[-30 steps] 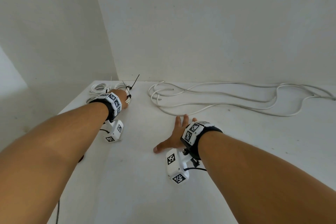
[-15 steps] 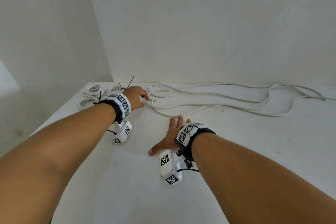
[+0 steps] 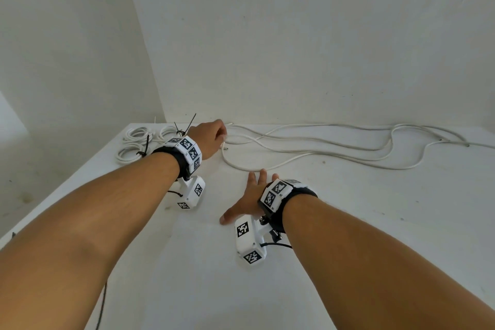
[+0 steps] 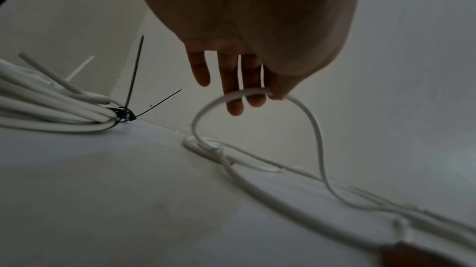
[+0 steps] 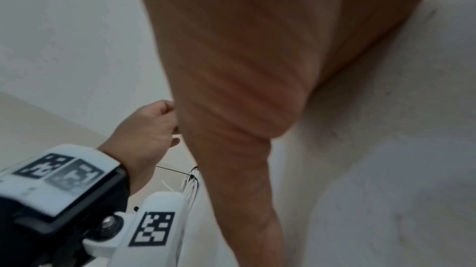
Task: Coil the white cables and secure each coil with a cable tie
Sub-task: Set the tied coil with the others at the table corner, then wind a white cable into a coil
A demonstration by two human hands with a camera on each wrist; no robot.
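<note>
1. Since the frame 1 second ago, the left hand (image 3: 211, 136) has left the tied coils at the far left corner and moved right to the near end of the loose white cable (image 3: 321, 147); the right hand (image 3: 249, 199) has stayed flat on the table (image 3: 348, 249).
2. Left grip: in the left wrist view the thumb and fingers (image 4: 233, 88) pinch a raised loop of the loose white cable (image 4: 257, 93), lifting it off the table while the rest trails away along the surface.
3. Right grip: the right hand lies palm down with fingers spread and straight, holding nothing, its fingertips just short of the cable's nearest curve.
4. The loose white cable runs in long slack bends from beside the left hand across the back of the table to the right edge of the head view, close to the wall (image 3: 294, 48).
5. Tied coils (image 3: 134, 142) sit in the far left corner of the table, bound with black cable ties (image 3: 184, 130) whose tails stick up; how many coils there are I cannot tell for sure.
6. In the left wrist view, 1 bundled coil (image 4: 51, 112) lies just left of the hand, its black tie (image 4: 125, 114) cinched at the bundle's end.
</note>
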